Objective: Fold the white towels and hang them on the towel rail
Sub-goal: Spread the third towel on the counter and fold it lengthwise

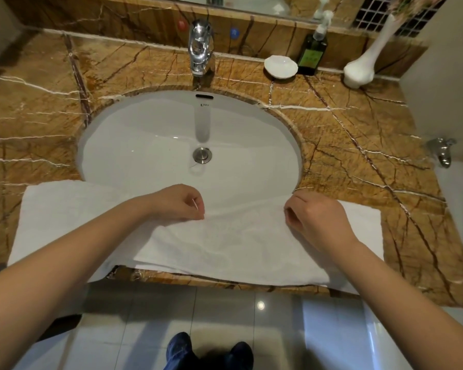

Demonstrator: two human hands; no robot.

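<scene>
A white towel (225,244) lies partly folded along the front of the marble counter (358,134), with its far edge overlapping the sink (145,134). The left hand (179,202) and right hand (316,220), held apart, each pinch that edge. Small lettering under the sink's overflow slot looks like "UNAX". The green label on the bottle (312,53) is unreadable.

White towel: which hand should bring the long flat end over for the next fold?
Left, probably. The left hand pinches the far edge of the white towel beside the long stretch lying flat on its side; the right hand pinches near the shorter right end and could anchor it.
</scene>
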